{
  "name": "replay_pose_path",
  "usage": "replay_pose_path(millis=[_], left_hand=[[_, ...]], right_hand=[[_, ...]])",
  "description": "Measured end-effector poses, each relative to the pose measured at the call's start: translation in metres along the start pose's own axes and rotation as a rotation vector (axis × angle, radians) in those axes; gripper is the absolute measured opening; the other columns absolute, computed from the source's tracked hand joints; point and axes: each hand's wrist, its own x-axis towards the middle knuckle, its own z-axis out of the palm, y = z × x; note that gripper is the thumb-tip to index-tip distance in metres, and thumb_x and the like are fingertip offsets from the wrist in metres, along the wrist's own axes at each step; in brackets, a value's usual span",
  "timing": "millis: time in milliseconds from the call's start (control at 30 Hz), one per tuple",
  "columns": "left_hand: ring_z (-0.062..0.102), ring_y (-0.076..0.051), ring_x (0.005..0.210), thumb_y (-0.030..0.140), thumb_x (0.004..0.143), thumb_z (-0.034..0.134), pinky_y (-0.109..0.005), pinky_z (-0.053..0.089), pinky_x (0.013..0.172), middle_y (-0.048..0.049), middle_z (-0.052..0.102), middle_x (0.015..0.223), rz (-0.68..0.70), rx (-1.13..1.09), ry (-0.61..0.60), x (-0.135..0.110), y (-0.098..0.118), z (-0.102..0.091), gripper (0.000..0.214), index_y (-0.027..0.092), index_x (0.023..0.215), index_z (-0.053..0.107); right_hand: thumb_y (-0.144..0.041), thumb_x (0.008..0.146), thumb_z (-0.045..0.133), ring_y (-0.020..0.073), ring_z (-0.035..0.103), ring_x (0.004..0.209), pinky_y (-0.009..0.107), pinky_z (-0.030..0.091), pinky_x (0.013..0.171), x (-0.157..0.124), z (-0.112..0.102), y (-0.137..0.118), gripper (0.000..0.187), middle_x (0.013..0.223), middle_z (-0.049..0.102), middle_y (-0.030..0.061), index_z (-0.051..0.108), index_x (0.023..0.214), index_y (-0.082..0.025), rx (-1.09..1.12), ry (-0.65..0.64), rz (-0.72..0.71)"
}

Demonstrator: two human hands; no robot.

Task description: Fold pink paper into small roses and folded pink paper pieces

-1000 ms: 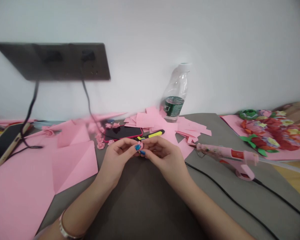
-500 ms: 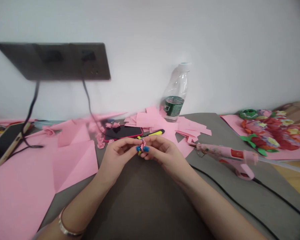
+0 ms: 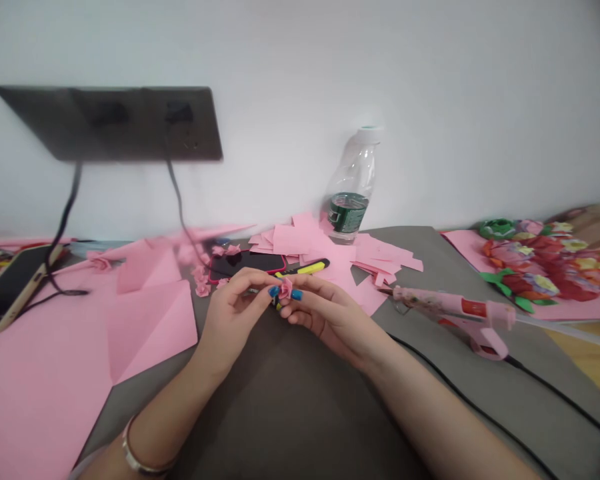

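A small pink paper rose (image 3: 285, 289) is held up just above a dark grey padded work surface (image 3: 300, 407), near the middle of the view. The left hand (image 3: 233, 313) and the right hand (image 3: 333, 317) are together, with the rose clamped between their blue-painted fingertips (image 3: 273, 291). A silver bangle (image 3: 145, 453) circles the left wrist.

Everything else lies around the rose. Just beyond it are a slim black-and-yellow pen-shaped tool (image 3: 305, 268) and a black smartphone in a red case (image 3: 245, 263), partly hidden behind the left hand. Farther back, a loose pile of pink paper squares (image 3: 300, 240) lies slightly to the right, against a clear plastic water bottle with a green label (image 3: 350, 193).

To the rose's left are a few small finished pink paper roses (image 3: 203, 289) and a large creased sheet of pink paper (image 3: 150, 327). Farther left lies a smartphone in a gold case (image 3: 15, 287). To its right, a pink hot glue gun (image 3: 460, 317) lies on its side with a black power cord (image 3: 480, 413) trailing from it. Well beyond that is a red, yellow and green paper flower arrangement (image 3: 545, 267) on pink paper. High on the white wall behind, left of the rose, is a dark wall socket panel (image 3: 115, 123).
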Motion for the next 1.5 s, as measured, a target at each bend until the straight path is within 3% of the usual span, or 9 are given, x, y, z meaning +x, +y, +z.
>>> replay_pose_path(millis=[267, 467, 700, 900, 1067, 1233, 1333, 1500], left_hand=[[0.069, -0.016, 0.090, 0.029, 0.080, 0.081, -0.023, 0.055, 0.080, -0.0023, 0.074, 0.096, -0.225, -0.273, -0.011, 0.000, -0.008, 0.002, 0.018, 0.022, 0.095, 0.074], [0.069, -0.015, 0.085, 0.033, 0.078, 0.082, -0.024, 0.056, 0.082, -0.0035, 0.076, 0.090, -0.340, -0.393, -0.045, 0.000, -0.009, 0.003, 0.019, 0.020, 0.091, 0.079], [0.070, -0.015, 0.077, 0.034, 0.075, 0.085, -0.026, 0.058, 0.077, -0.0050, 0.078, 0.085, -0.392, -0.418, -0.016, 0.000, -0.008, 0.003, 0.023, 0.018, 0.089, 0.078], [0.072, -0.015, 0.081, 0.035, 0.071, 0.088, -0.021, 0.059, 0.071, -0.0053, 0.079, 0.089, -0.407, -0.430, 0.041, -0.001, -0.008, 0.005, 0.024, 0.019, 0.087, 0.080], [0.071, -0.013, 0.076, 0.035, 0.070, 0.089, -0.020, 0.060, 0.073, -0.0040, 0.080, 0.086, -0.388, -0.437, 0.025, -0.002, -0.011, 0.007, 0.022, 0.022, 0.085, 0.082], [0.073, -0.021, 0.096, 0.034, 0.074, 0.085, -0.028, 0.062, 0.081, -0.0078, 0.079, 0.108, -0.363, -0.355, -0.035, -0.003, -0.014, 0.006, 0.029, 0.023, 0.100, 0.081], [0.074, -0.024, 0.097, 0.034, 0.073, 0.085, -0.032, 0.063, 0.081, -0.0084, 0.079, 0.107, -0.330, -0.306, -0.042, -0.003, -0.014, 0.005, 0.030, 0.023, 0.101, 0.081], [0.074, -0.021, 0.090, 0.035, 0.073, 0.085, -0.029, 0.062, 0.077, -0.0067, 0.080, 0.101, -0.377, -0.284, -0.060, -0.001, -0.013, 0.003, 0.029, 0.024, 0.099, 0.082]], right_hand=[[-0.033, 0.071, 0.088, 0.0082, 0.068, 0.070, 0.019, 0.055, 0.068, 0.002, -0.005, 0.003, 0.031, 0.081, 0.074, -0.0003, 0.076, 0.096, -0.019, -0.076, 0.001, -0.044], [-0.039, 0.072, 0.087, 0.0111, 0.069, 0.063, 0.022, 0.053, 0.060, 0.004, -0.008, 0.006, 0.036, 0.073, 0.072, -0.0009, 0.062, 0.088, -0.019, -0.172, 0.038, -0.123], [-0.042, 0.081, 0.074, 0.0112, 0.062, 0.052, 0.024, 0.047, 0.049, 0.004, -0.007, 0.009, 0.030, 0.068, 0.066, -0.0028, 0.051, 0.081, -0.022, -0.468, 0.068, -0.263], [-0.028, 0.084, 0.065, 0.0134, 0.056, 0.064, 0.026, 0.043, 0.054, -0.001, -0.001, 0.008, 0.008, 0.075, 0.061, -0.0001, 0.060, 0.081, -0.022, -0.720, 0.199, -0.565], [-0.025, 0.082, 0.065, 0.0138, 0.055, 0.062, 0.027, 0.043, 0.055, -0.002, 0.000, 0.008, 0.004, 0.077, 0.063, 0.0013, 0.063, 0.079, -0.022, -0.794, 0.229, -0.573], [-0.035, 0.083, 0.068, 0.0171, 0.060, 0.065, 0.030, 0.047, 0.058, 0.001, -0.006, 0.010, 0.013, 0.075, 0.067, 0.0027, 0.065, 0.083, -0.022, -0.771, 0.272, -0.481], [-0.037, 0.083, 0.067, 0.0178, 0.061, 0.067, 0.030, 0.047, 0.058, 0.001, -0.007, 0.010, 0.015, 0.075, 0.067, 0.0030, 0.064, 0.083, -0.022, -0.757, 0.249, -0.453], [-0.024, 0.086, 0.061, 0.0158, 0.057, 0.065, 0.029, 0.044, 0.057, 0.000, -0.008, 0.007, 0.007, 0.075, 0.063, 0.0019, 0.062, 0.080, -0.022, -0.920, 0.210, -0.571]])
